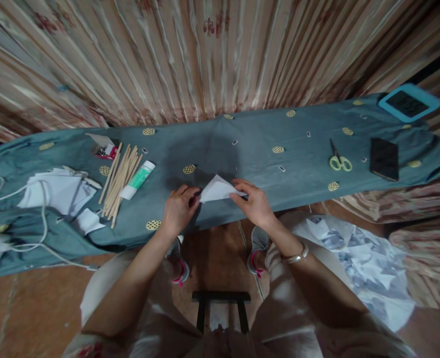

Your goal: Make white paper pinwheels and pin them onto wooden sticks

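Both hands pinch 1 folded white paper [218,189] flat against the worktop [265,164], near its front edge. Her left hand [178,210] presses the paper's pointed left tip with curled fingers, a clenched grip on the corner. Opposite it, the right hand [254,204] clamps the paper's right edge between thumb and fingers; a bracelet [296,257] sits on that wrist. The folded sheet makes a triangle shape, lying on the blue-grey cloth that covers the worktop.

To the left lie a bundle of wooden sticks [121,176], and just beside them a white and green glue tube [139,179]. Further left sits a heap of white paper pieces [57,191] with a white cable [26,219] looping over it. Well off to the right lie yellow-handled scissors [338,159], then a dark phone [384,158], and at the far corner a tablet in a blue case [408,102]. White paper scraps [358,263] are piled on the floor by the right knee. Between the feet stands a dark stool [220,303].
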Available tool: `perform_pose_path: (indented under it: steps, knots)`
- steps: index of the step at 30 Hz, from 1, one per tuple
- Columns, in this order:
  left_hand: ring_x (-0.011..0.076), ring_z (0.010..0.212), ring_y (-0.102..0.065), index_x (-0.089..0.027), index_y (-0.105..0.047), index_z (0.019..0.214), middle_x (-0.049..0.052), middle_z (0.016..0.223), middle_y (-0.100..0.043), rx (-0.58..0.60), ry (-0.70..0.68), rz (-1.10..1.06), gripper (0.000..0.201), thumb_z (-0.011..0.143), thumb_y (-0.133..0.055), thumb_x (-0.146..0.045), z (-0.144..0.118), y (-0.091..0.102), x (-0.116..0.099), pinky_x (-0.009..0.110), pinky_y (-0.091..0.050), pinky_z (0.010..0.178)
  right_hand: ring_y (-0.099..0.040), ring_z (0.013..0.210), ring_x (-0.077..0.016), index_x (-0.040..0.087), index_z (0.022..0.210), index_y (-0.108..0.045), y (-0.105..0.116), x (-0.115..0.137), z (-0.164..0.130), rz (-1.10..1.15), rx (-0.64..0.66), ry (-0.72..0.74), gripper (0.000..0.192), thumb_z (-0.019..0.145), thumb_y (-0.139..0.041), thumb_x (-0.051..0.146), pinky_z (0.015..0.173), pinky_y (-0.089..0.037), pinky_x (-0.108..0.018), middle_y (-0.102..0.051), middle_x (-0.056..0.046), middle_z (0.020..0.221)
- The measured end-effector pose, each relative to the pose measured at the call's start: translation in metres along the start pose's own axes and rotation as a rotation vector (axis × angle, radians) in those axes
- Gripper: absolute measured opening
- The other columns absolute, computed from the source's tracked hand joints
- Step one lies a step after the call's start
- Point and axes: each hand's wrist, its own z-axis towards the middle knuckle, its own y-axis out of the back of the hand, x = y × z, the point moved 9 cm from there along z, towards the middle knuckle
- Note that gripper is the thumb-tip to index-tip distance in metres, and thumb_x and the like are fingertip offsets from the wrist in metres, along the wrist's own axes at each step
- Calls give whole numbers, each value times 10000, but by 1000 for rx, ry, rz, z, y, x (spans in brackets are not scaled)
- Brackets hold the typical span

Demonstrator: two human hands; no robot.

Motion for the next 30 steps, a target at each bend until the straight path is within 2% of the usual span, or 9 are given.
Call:
perform_pose_path:
  steps: [3, 6, 8, 10, 12, 16, 20, 22, 30]
  knots:
    - [174, 776, -610, -190, -693, 1036, 34, 836, -639, -157, 166, -432, 254, 821, -617, -304, 0, 10, 14, 313, -478, 779, -663, 809, -207, 213, 728, -635, 4, -12, 5, 306, -34, -132, 202, 727, -679, 410, 778, -500, -340, -732, -42, 923]
    - [165, 816, -644, -194, -667, 1072, 39, 928, -686, -248, 375, -914, 437, 702, -764, -404, -2, 2, 21, 319, -490, 830, -595, 658, -152, 211, 729, -654, 4, -12, 7, 495, -93, -209, 272, 669, -746, 460, 672, -463, -283, -699, 1, 735]
    - [165, 861, -667, -193, -676, 1050, 50, 998, -709, -247, 469, -1142, 515, 614, -840, -412, -1, -10, 14, 312, -484, 860, -561, 620, -134, 210, 727, -663, 0, -6, 7, 556, -115, -222, 303, 644, -775, 478, 641, -443, -266, -683, 13, 692]
    - [173, 884, -681, -173, -702, 971, 65, 1001, -723, -171, 527, -1330, 493, 584, -862, -433, 2, -23, 1, 289, -491, 824, -557, 625, -131, 208, 728, -670, -9, 1, 6, 601, -103, -218, 326, 625, -795, 491, 638, -438, -262, -685, 13, 694]
    - [162, 838, -687, -160, -710, 864, 59, 919, -737, -130, 575, -1480, 436, 568, -875, -435, 5, -30, -8, 279, -504, 799, -549, 622, -127, 206, 720, -674, -18, 7, 4, 629, -79, -212, 336, 608, -810, 493, 626, -429, -254, -677, 17, 684]
    - [138, 730, -683, -141, -704, 770, 41, 789, -739, -122, 673, -1614, 413, 529, -904, -410, 8, -36, -10, 280, -529, 774, -506, 582, -106, 204, 687, -670, -26, 12, 4, 644, -45, -211, 319, 624, -808, 485, 589, -396, -238, -630, 35, 623]
    - [139, 710, -683, -133, -703, 737, 39, 762, -743, -126, 703, -1648, 422, 464, -934, -357, 11, -38, -9, 274, -536, 751, -546, 621, -115, 207, 724, -690, -24, 11, 7, 688, -32, -233, 331, 622, -806, 500, 637, -425, -247, -664, 25, 673]
    - [145, 709, -682, -126, -708, 732, 44, 761, -744, -130, 697, -1644, 431, 454, -935, -363, 11, -39, -9, 276, -535, 749, -530, 591, -112, 203, 693, -682, -23, 9, 7, 683, -23, -254, 348, 607, -807, 516, 605, -408, -245, -650, 28, 638]
    - [172, 797, -685, -135, -713, 786, 62, 830, -746, -201, 635, -1590, 325, 614, -856, -371, 21, -25, 5, 298, -513, 808, -423, 499, -88, 196, 598, -631, -22, 9, 2, 638, -8, -269, 395, 586, -791, 557, 499, -304, -235, -553, 46, 520]
